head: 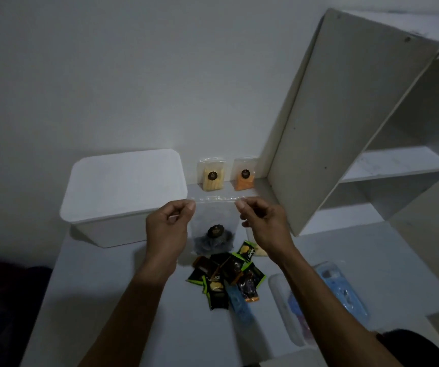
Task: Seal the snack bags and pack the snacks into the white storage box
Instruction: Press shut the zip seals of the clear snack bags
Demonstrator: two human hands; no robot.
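I hold a clear zip bag of dark snacks (215, 234) upright above the table. My left hand (169, 229) pinches its top strip at the left corner, and my right hand (262, 221) pinches the right corner. The white storage box (123, 197) stands with its lid on, left of the bag. Against the wall behind stand a bag of yellow snacks (212, 176) and a bag of orange snacks (245, 176). Several small green-and-black snack packets (226, 274) lie in a pile below the held bag.
A white shelf unit (350, 115) rises at the right, its side panel close to my right hand. A clear plastic container with blue items (319, 300) lies on the white table (107, 300) at the right. A dark area lies off the table's left edge.
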